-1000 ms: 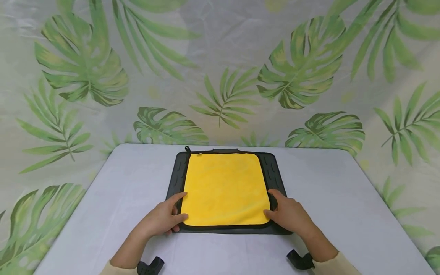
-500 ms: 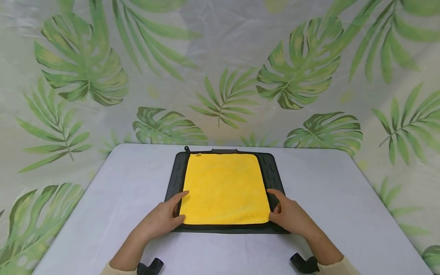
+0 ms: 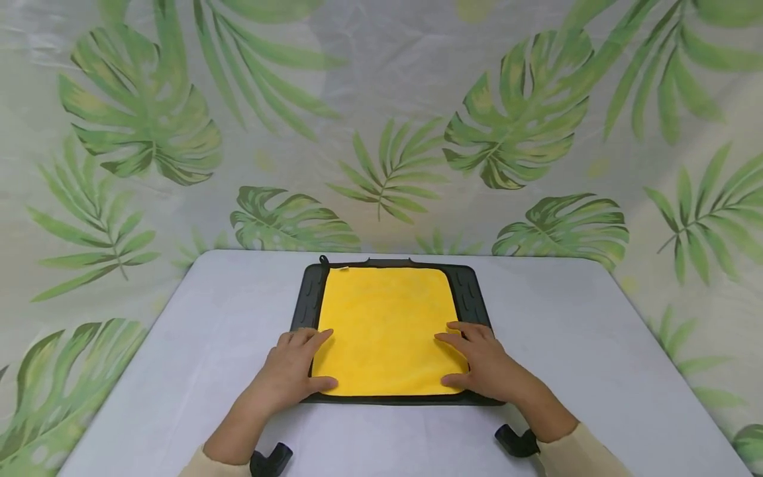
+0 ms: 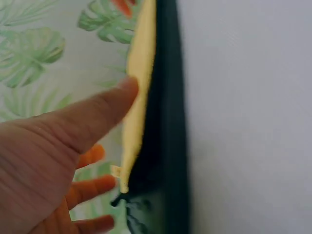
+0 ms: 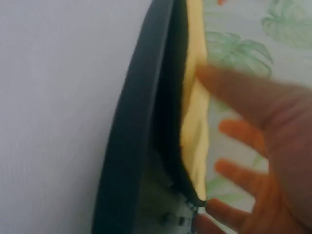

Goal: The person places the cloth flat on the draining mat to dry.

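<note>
A yellow cloth (image 3: 387,324) lies flat on a black rubber mat (image 3: 471,295) in the middle of the table. My left hand (image 3: 298,364) rests with straight fingers on the cloth's near left corner, thumb (image 3: 324,383) along the near edge. My right hand (image 3: 477,361) lies flat on the near right corner, fingers spread. In the left wrist view the thumb (image 4: 97,117) touches the cloth edge (image 4: 139,83) beside the mat (image 4: 163,122). The right wrist view shows spread fingers (image 5: 234,90) over the cloth (image 5: 195,126) and mat (image 5: 141,136).
The grey-white table (image 3: 596,344) extends on both sides of the mat. A leaf-print backdrop (image 3: 381,119) hangs behind its far edge. Black wrist camera mounts (image 3: 271,459) (image 3: 515,440) sit at the near edge.
Both hands have moved inward from the mat's side edges onto the cloth's near corners, with fingers now laid flat on it.
</note>
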The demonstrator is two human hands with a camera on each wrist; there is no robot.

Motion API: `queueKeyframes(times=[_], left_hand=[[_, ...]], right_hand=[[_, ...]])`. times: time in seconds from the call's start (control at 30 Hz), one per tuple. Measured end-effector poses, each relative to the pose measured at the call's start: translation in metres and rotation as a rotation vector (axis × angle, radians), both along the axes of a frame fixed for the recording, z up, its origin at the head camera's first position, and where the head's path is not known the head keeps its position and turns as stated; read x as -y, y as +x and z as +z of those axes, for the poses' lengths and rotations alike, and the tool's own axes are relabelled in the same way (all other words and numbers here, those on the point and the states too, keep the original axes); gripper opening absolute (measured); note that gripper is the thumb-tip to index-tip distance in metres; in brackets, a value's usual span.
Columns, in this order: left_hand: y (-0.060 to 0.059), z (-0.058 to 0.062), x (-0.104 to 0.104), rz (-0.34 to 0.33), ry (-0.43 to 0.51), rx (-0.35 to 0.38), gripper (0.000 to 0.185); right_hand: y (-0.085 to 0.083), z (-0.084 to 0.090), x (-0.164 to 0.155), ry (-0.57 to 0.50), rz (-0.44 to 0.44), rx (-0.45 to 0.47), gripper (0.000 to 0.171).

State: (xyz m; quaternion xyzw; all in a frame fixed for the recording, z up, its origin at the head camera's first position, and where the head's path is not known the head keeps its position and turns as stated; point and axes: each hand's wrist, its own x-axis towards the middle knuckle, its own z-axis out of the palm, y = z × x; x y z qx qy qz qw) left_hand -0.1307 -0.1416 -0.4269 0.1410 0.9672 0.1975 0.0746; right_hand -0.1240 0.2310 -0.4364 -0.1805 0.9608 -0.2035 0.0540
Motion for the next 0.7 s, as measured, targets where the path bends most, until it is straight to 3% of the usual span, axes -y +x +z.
queueKeyframes(times=[0.1, 0.27, 0.57, 0.7], left_hand=[[-0.001, -0.007, 0.005, -0.020, -0.011, 0.020, 0.088], [0.001, -0.012, 0.014, -0.001, -0.059, 0.085, 0.091], [-0.002, -0.012, 0.029, 0.060, -0.069, 0.137, 0.098], [-0.004, -0.016, 0.036, 0.060, -0.033, 0.168, 0.093]], right_hand=[[0.000, -0.005, -0.006, 0.005, 0.059, 0.069, 0.085], [0.005, -0.012, -0.022, -0.002, 0.034, 0.121, 0.097], [0.007, -0.012, -0.039, -0.041, -0.049, 0.082, 0.096], [0.002, -0.015, -0.043, 0.001, -0.106, 0.033, 0.090]])
